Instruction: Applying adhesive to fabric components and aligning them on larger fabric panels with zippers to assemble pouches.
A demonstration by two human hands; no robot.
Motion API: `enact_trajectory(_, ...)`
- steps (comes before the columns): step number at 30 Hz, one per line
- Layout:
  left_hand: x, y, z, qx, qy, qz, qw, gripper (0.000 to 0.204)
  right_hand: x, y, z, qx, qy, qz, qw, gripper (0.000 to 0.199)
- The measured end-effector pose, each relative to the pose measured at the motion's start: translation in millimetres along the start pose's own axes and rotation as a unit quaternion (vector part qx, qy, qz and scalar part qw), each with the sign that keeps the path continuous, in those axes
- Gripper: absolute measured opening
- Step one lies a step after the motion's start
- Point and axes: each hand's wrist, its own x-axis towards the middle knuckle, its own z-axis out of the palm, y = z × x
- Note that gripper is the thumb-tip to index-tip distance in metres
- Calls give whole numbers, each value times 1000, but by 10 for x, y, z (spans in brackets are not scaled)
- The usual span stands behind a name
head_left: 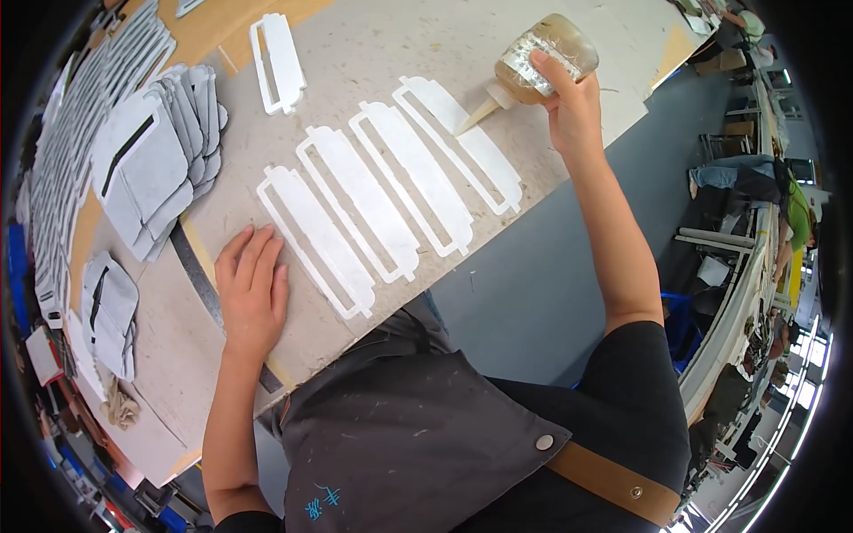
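Observation:
A squat, clear glue bottle (562, 44) with a pale tapered nozzle is held tilted in my right hand (573, 111), its fingers wrapped round it. The nozzle tip points down at the rightmost white slotted cutout (487, 153); whether it touches cannot be told. Several such white cutouts (355, 195) lie side by side in a slanting row, each with a long narrow slot. My left hand (253, 289) rests flat on the worktable (355, 44), fingers stretched out, beside the leftmost white cutout (311, 235). That hand holds nothing.
Another white cutout (283, 64) lies apart farther back. Fanned grey slotted pieces (147, 164) are stacked at the left, with a smaller stack (111, 306) nearer me. Many overlapping grey strips (67, 160) cover the far left. Other people and worktables stand beyond the grey floor (533, 275) at right.

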Motion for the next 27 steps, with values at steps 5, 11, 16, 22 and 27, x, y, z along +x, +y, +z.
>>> enact_trajectory(5, -6, -5, -6, -3, -1, -1, 1000, 34, -143, -60, -111, -12, 15, 24, 1000, 33)
enact_trajectory(11, 1, 0, -3, -3, -6, 5, 1000, 34, -290, -117, -266, -24, 34, 47, 998, 44)
enact_trajectory(16, 2, -2, -4, 1, -6, 5, 1000, 34, -411, -160, -388, -29, 48, 63, 996, 45)
enact_trajectory(22, -2, -14, 2, -2, -7, 2, 1000, 34, -531, -197, -490, -28, 60, 72, 995, 45)
enact_trajectory(27, -2, -10, -9, 2, -6, 1, 1000, 33, -467, -269, -495, 50, 38, 132, 989, 41)
